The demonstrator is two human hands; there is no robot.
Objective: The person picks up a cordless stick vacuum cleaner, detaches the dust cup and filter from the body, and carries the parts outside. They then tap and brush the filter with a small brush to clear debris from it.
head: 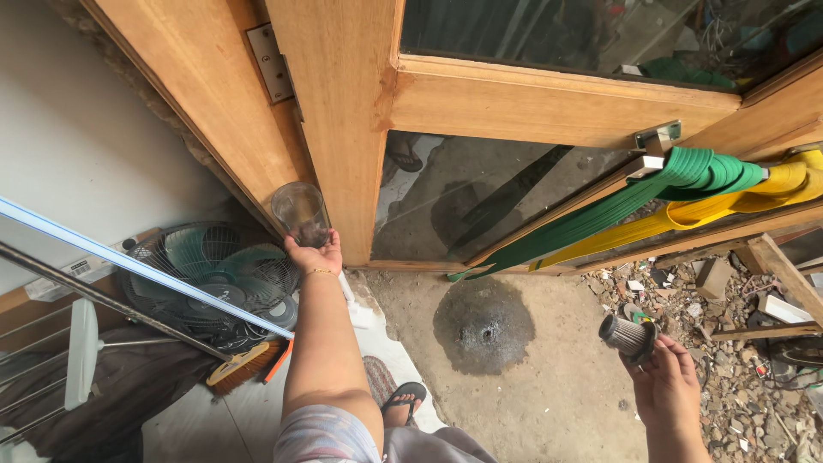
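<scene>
Gripping a clear cup, the left hand; the right hand clasps a pleated filter.

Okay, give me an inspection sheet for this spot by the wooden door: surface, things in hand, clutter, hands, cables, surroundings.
Surface: concrete ground with a dark wet patch.
Job's things: clear plastic cup; small pleated cylindrical filter.
Clutter: rubble and scraps at right; fan and broom at left.
Hands: left hand holds the cup; right hand holds the filter.
Cables: a dark cable on the rubble at far right.
Surroundings: wooden glazed door; green strap and yellow strap draped over its rail.
</scene>
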